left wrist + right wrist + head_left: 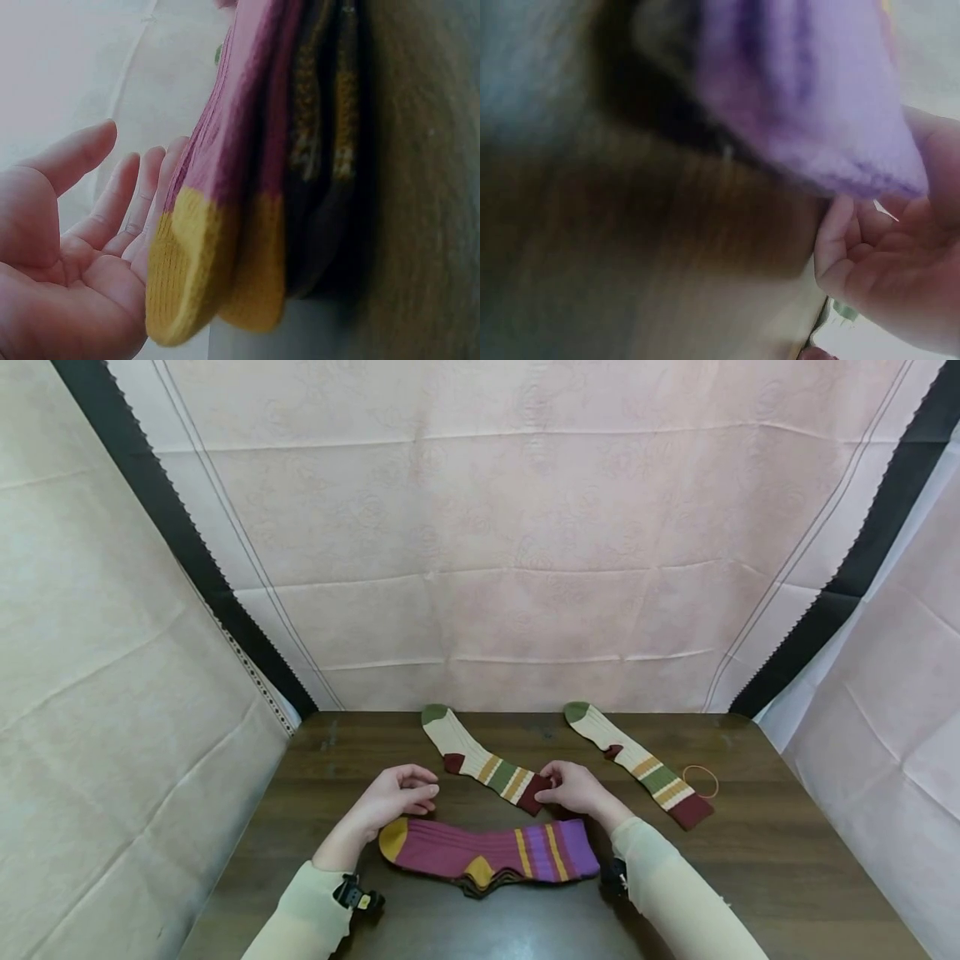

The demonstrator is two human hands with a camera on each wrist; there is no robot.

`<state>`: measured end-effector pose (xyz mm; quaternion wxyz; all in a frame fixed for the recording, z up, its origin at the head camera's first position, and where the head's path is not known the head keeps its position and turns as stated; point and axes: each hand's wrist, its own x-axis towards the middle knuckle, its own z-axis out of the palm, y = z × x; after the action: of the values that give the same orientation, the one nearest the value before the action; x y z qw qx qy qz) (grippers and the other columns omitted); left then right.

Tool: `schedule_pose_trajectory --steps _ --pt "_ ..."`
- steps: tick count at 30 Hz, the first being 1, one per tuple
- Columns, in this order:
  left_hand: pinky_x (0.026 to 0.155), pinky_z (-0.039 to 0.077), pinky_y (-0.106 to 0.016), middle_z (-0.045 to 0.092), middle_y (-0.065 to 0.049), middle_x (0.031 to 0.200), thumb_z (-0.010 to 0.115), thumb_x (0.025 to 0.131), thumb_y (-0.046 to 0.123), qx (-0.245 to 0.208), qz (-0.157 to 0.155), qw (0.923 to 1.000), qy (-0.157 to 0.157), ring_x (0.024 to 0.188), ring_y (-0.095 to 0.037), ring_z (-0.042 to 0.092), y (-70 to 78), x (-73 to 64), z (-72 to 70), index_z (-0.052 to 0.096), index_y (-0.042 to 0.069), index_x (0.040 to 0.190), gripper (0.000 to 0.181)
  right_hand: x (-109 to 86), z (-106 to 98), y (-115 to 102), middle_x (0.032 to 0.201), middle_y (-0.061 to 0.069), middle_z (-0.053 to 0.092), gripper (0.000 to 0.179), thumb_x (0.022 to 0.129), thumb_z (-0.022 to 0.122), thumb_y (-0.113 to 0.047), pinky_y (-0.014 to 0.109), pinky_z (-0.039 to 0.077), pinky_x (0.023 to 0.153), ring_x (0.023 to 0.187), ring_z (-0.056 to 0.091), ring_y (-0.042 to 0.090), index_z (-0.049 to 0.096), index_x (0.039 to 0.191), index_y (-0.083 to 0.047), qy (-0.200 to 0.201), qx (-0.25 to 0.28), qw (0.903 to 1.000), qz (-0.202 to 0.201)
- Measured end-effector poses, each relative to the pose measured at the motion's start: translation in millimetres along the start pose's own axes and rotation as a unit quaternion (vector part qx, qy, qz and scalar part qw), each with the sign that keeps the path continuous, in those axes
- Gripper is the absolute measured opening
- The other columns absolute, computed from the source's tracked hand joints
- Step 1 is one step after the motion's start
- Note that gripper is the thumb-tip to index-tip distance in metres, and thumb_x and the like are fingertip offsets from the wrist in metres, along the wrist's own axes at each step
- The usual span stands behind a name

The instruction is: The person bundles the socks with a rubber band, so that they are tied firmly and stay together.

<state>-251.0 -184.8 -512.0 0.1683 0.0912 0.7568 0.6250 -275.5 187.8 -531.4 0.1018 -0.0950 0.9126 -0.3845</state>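
A cream sock with a green toe, striped leg and maroon cuff [491, 763] lies slanted in the middle of the table. At its cuff, my right hand [576, 790] pinches the edge between thumb and fingers; the right wrist view hides that contact behind a purple cuff [817, 90]. Closer to me lies a stack of socks, a plum one with mustard toe and heel [465, 850] on top. Beyond its toe end hovers my left hand [397, 793], fingers loosely bent and holding nothing. In the left wrist view, the mustard toes [187, 270] show beside the palm.
A matching cream sock [637, 756] lies slanted at the right. By its cuff is a thin tan rubber band [705, 770]. The brown wooden table [787, 893] ends at a pale fabric wall [525, 568], with more fabric at both sides.
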Motion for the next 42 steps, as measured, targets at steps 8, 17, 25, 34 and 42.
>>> schedule_pose_trajectory --steps 8,17,25,34,42 --pt "0.085 0.064 -0.042 0.068 -0.031 0.12 0.075 0.103 0.018 0.007 0.007 0.9999 -0.006 0.095 -0.031 0.075 2.8 4.9 2.9 0.062 -0.011 0.131 0.043 -0.9 -4 1 0.086 0.0 0.063 0.017 0.094 0.083 -0.02 0.033 0.045 0.068 0.077 0.054 0.017 0.07 0.097 -0.01 -0.013 0.009 0.9999 0.0" --pt "0.088 0.063 -0.047 0.069 -0.029 0.12 0.075 0.103 0.018 0.006 0.007 0.9999 -0.012 0.096 -0.031 0.075 4.7 13.0 12.7 0.063 -0.01 0.131 0.042 -5.1 -14 17 0.096 0.01 0.071 0.031 0.101 0.074 -0.017 0.038 0.059 0.08 0.089 0.071 0.022 0.064 0.123 0.002 -0.043 0.123 0.9913 0.02" --pt "0.09 0.062 -0.045 0.073 -0.015 0.112 0.077 0.101 0.016 0.036 0.008 0.9993 -0.001 0.105 -0.037 0.072 14.0 36.5 22.9 0.067 -0.007 0.128 0.037 -15.3 -22 26 0.098 0.014 0.072 0.033 0.103 0.069 -0.009 0.04 0.062 0.081 0.087 0.072 0.023 0.061 0.13 0.008 -0.046 0.163 0.9853 0.026" --pt "0.096 0.056 -0.047 0.068 -0.022 0.132 0.076 0.098 0.006 0.15 0.037 0.988 -0.003 0.12 -0.036 0.065 19.0 69.7 28.4 0.065 -0.004 0.134 0.039 -25.6 -30 36 0.104 0.015 0.072 0.031 0.104 0.063 -0.008 0.039 0.061 0.08 0.09 0.071 0.023 0.061 0.129 0.01 -0.02 0.161 0.9857 0.044" --pt "0.099 0.052 -0.047 0.065 -0.019 0.137 0.078 0.091 -0.004 0.22 0.052 0.9739 -0.014 0.129 -0.038 0.059 21.2 83.5 42.1 0.066 0.0 0.136 0.046 -28.6 -38 41 0.108 0.018 0.07 0.029 0.105 0.061 -0.008 0.04 0.061 0.082 0.092 0.069 0.023 0.057 0.126 0.012 0.014 0.168 0.984 0.057"
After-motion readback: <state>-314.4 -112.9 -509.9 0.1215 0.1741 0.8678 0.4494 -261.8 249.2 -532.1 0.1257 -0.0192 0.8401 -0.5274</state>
